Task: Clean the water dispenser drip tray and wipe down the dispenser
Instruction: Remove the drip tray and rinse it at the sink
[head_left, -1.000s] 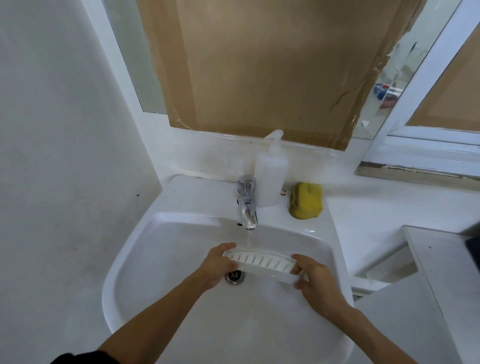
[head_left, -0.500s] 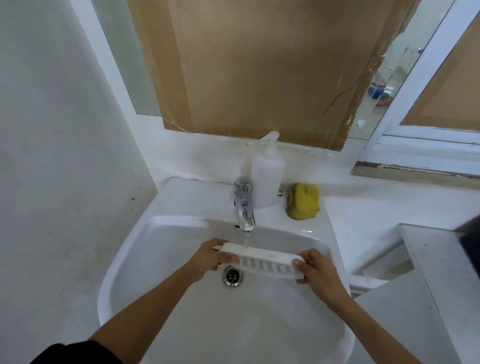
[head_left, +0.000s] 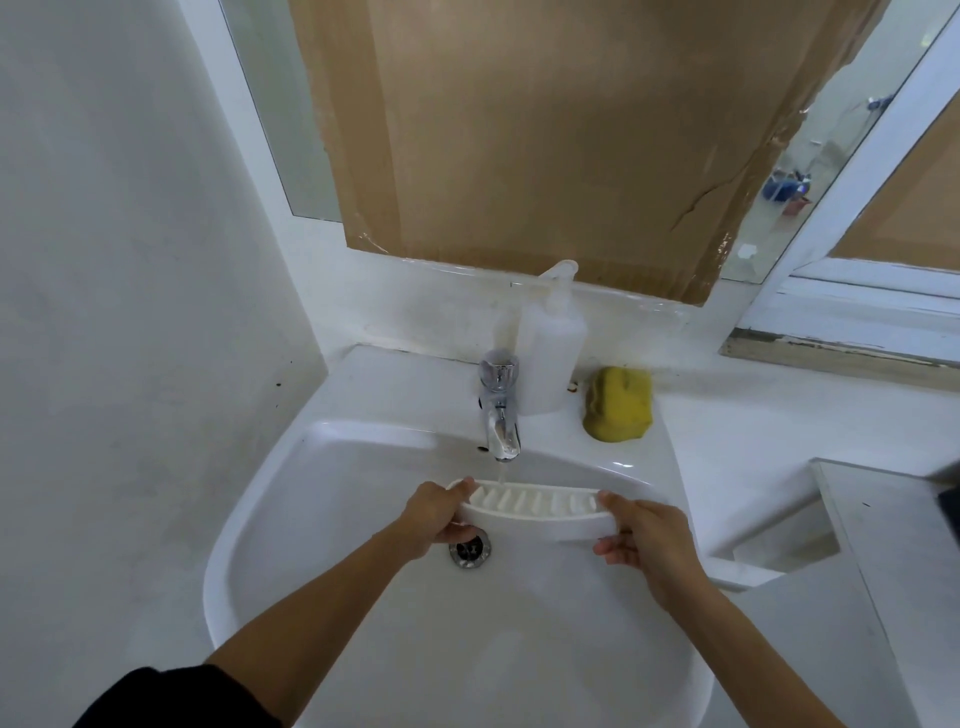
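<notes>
The left hand (head_left: 435, 514) is gripping the left end of the white slotted drip tray (head_left: 540, 506), thumb curled over its rim and fingers tucked beneath. The right hand (head_left: 649, 540) is pinching the right end, thumb on top and fingers curled under. The tray is hanging level between them at the middle of the frame, over the sink (head_left: 270, 519) and its drain (head_left: 470, 552). A thin stream from the tap (head_left: 500, 410) is falling onto the tray's slots. Above, a white pump bottle (head_left: 550, 353) is standing just right of the tap, and a yellow sponge (head_left: 618, 404) is lying further right on the ledge.
</notes>
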